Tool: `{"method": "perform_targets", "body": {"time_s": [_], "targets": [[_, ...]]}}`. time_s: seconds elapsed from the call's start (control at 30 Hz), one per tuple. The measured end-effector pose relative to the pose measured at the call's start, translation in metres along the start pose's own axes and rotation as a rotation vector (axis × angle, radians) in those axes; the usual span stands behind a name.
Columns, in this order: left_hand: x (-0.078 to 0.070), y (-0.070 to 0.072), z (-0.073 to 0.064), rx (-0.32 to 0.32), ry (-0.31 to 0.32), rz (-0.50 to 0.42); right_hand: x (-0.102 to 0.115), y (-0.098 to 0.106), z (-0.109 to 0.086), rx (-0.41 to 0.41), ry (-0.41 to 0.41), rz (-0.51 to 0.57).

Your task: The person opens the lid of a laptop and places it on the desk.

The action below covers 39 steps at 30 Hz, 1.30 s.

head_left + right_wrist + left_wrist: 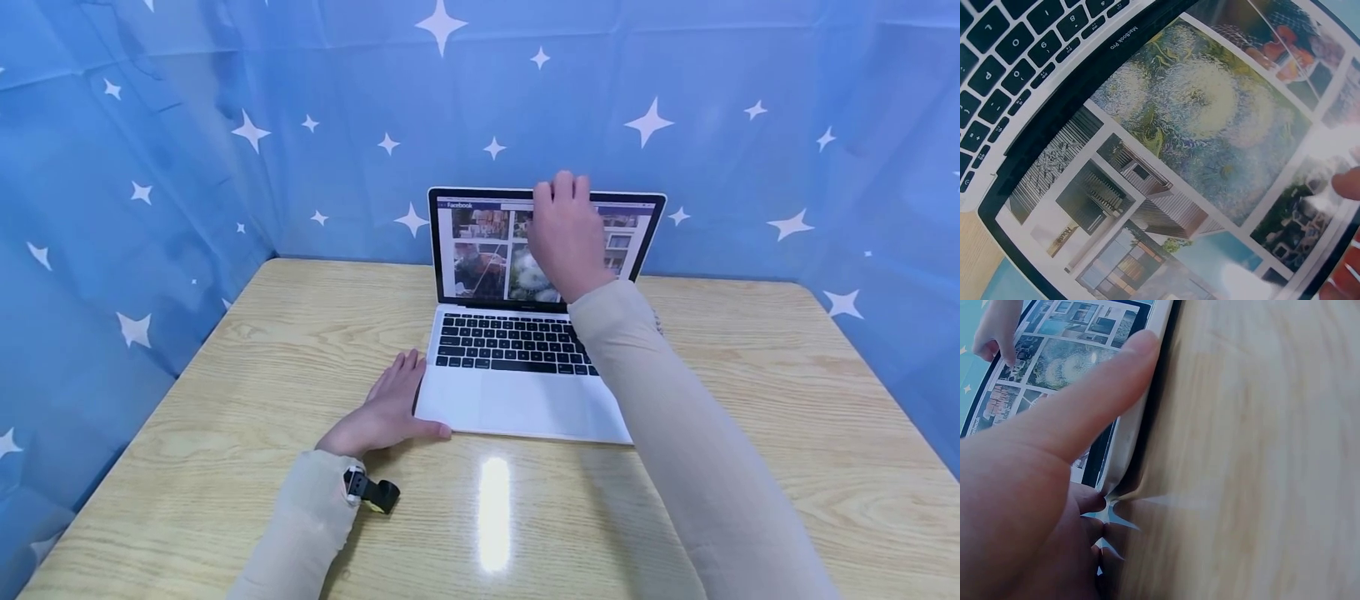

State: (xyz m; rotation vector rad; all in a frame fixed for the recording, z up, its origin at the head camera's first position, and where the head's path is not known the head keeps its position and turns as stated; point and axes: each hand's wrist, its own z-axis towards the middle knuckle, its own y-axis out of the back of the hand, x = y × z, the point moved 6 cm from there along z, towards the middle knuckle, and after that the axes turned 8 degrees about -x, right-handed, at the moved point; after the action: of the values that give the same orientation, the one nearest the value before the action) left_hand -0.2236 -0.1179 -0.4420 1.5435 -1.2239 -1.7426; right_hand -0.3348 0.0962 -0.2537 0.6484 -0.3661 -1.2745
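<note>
A silver laptop stands raised on the wooden table, its screen lit with a page of pictures. My right hand grips the screen's top edge, fingers bent over the rim; in the right wrist view the thumb lies on the screen side. At the base's front left corner, my left hand touches the laptop with extended fingers along its left side and a straight thumb along the front edge. The right forearm hides part of the keyboard.
The wooden table stretches out on both sides of the laptop. Behind and beside it hangs a blue cloth with white stars. A black strap is around the left sleeve's wrist. Light reflects off the tabletop in front.
</note>
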Motion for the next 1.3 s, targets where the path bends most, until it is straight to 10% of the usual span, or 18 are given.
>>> {"method": "perform_targets", "body": {"time_s": [1.3], "targets": [[0.002,-0.002,0.002,-0.009,0.004,0.007,-0.006,-0.013,0.009,0.218,0.083,-0.001]]}}
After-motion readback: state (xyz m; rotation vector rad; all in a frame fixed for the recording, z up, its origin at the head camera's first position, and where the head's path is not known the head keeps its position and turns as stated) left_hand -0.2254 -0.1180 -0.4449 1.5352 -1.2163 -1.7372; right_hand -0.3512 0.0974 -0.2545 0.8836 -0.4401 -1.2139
